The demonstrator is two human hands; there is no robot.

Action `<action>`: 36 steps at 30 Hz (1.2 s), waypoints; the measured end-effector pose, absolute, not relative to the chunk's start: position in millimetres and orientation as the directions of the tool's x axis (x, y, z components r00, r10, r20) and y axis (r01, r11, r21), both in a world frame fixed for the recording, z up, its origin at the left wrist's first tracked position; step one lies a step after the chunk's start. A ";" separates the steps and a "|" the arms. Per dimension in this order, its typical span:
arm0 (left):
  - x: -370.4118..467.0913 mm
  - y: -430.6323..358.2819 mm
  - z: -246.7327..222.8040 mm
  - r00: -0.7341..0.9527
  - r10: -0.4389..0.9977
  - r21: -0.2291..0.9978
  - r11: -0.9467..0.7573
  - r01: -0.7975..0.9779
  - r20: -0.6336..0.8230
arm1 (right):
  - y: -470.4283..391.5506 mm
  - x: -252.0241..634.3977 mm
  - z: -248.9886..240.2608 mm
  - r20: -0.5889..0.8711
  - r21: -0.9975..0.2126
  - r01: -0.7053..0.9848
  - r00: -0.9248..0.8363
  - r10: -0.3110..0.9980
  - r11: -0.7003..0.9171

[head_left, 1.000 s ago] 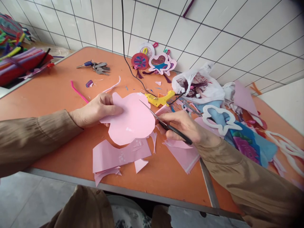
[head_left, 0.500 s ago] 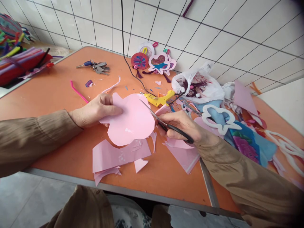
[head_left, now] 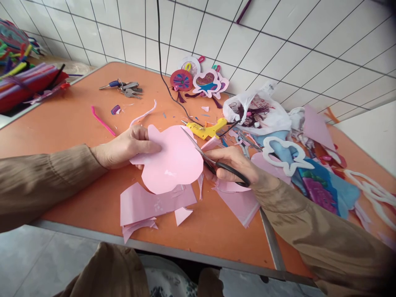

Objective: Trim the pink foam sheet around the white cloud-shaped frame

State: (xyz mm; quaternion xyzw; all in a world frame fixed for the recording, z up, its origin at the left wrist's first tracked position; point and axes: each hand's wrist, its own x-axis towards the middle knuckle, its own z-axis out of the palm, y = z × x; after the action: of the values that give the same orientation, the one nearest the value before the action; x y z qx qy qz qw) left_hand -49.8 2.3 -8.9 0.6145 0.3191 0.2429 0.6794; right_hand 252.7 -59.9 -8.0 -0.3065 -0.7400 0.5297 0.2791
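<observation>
My left hand [head_left: 131, 146] pinches the left side of a pink paper cutout [head_left: 170, 161] with a wavy, petal-like outline, thumb on top. My right hand [head_left: 230, 165] is closed round the black handles of a pair of scissors [head_left: 230, 170]. Their blades lie across the upper right part of the cutout, by its edge; part of the lower blade is hidden. The cutout is held above the orange table. Beneath it lie pink paper offcuts [head_left: 148, 208], with a small pink triangle [head_left: 182, 215] beside them.
A yellow glue gun [head_left: 206, 128] with a black cord lies just behind the cutout. Keys [head_left: 130, 88] rest at the back left. Finished tassel ornaments [head_left: 207, 82] lean on the tiled wall. A white plastic bag [head_left: 272, 115] and a white flower-shaped frame [head_left: 286, 156] are on the right.
The pink cutout has tilted and shifted slightly down and towards me. The scissors stay at its upper right edge, and both hands keep their hold.
</observation>
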 end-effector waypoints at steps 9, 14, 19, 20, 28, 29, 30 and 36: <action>-47.3 -5.1 -4.2 0.642 0.755 0.991 0.120 0.061 -0.131 | -58.9 256.5 -10.9 0.120 -0.964 0.093 -0.689 0.715 0.251; -45.2 -10.5 0.8 0.618 0.774 0.990 0.124 0.068 -0.139 | -61.5 254.9 -8.5 0.062 -0.970 0.138 -0.657 0.751 0.201; -45.7 -9.6 3.0 0.609 0.773 0.984 0.135 0.117 -0.179 | -58.3 256.6 -14.8 0.159 -0.966 0.039 -0.693 0.704 0.256; -46.0 -9.4 3.0 0.606 0.775 0.984 0.135 0.120 -0.180 | -57.8 257.0 -16.1 0.160 -0.966 0.037 -0.690 0.706 0.255; -49.6 -4.9 -1.0 0.629 0.758 0.985 0.128 0.118 -0.174 | -59.7 256.7 -15.4 0.129 -0.968 0.074 -0.672 0.729 0.240; -50.2 -3.7 -2.0 0.635 0.753 0.985 0.127 0.120 -0.175 | -59.9 256.9 -15.4 0.132 -0.968 0.070 -0.672 0.729 0.241; -50.8 -2.3 -3.3 0.642 0.746 0.984 0.127 0.124 -0.177 | -59.9 257.2 -15.6 0.135 -0.968 0.068 -0.669 0.731 0.242; -54.0 5.8 -12.7 0.684 0.715 0.989 0.111 0.098 -0.148 | -60.2 259.4 -18.2 0.107 -0.969 0.101 -0.656 0.747 0.227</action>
State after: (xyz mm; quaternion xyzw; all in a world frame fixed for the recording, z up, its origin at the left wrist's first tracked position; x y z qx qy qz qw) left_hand -54.0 5.8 -12.7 0.6257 0.3245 0.2299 0.6711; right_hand 259.4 -60.2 -18.2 -0.2923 -0.7259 0.5486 0.2945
